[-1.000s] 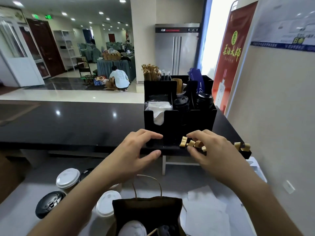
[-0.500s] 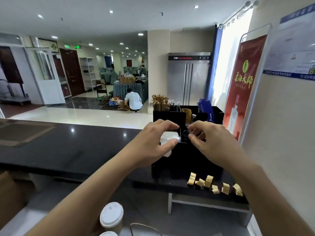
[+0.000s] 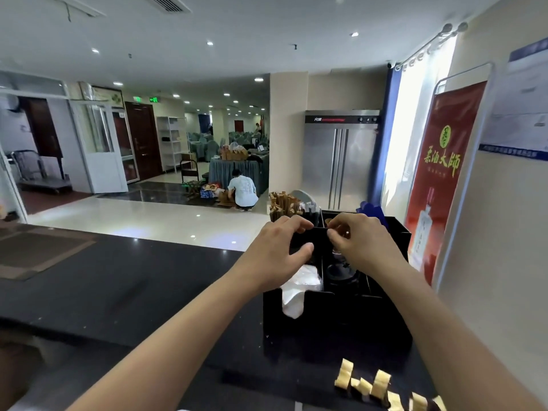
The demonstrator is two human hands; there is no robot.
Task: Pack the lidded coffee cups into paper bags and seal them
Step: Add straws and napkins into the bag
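No cups and no bags show here, so I cannot say where they are. The view looks up over the tabletop (image 3: pixel 124 280), away from them.

A guess about the cups: a paper cup with a lid is light when it has nothing in it and heavier when full. Its wall is soft and bends if you squeeze hard. The lid can pop off. So hold a cup low around its side, with a gentle hand, and keep it upright. A paper bag is thin and tears easily, so fold its top slowly.

What does show are small gold pieces (image 3: pixel 382 385) standing in a row on the tabletop, near the bottom right. They may be stickers or clips for closing bags, but I cannot tell. They look tiny and light, so two fingertips would do.

Both hands are up at the black box (image 3: pixel 338 327) that has many slots. The left hand (image 3: pixel 277 256) has curled fingers over the top edge of a slot wall, with the thumb in front, so its grip seems to be on the box. The right hand (image 3: pixel 360 246) has its fingers pinched together just beside the left one. It may be pinching something small, but I cannot tell what.

White napkins (image 3: pixel 298 287) stick out of the box under the left hand. Brown sticks (image 3: pixel 281 204) stand behind.
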